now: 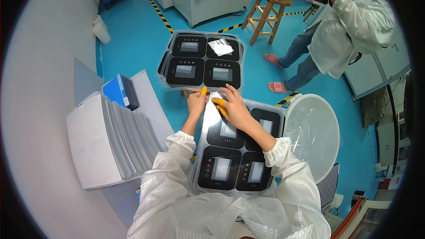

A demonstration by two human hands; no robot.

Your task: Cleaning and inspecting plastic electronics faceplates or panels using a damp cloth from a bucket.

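Over my lap lies a clear plastic sheet carrying several black panels point(219, 168), each with a grey window. My left hand point(196, 104) is at its far left corner, fingers curled in and closed on the edge, with a yellow finger cot on one finger. My right hand point(234, 108) reaches across the upper panels to the same corner, its fingers bent and two in yellow cots. Whatever its fingertips pinch there is too small to make out. Just beyond my hands, another stack of panel sheets point(200, 61) rests on a support, topped by a small white packet point(221, 47).
On my left, a thick stack of white sheets point(95, 144) stands beside a blue box point(118, 92). A white bin with a clear liner point(311, 137) is at my right. Farther off are a wooden stool point(268, 11) and a co-worker point(332, 40) holding similar panels.
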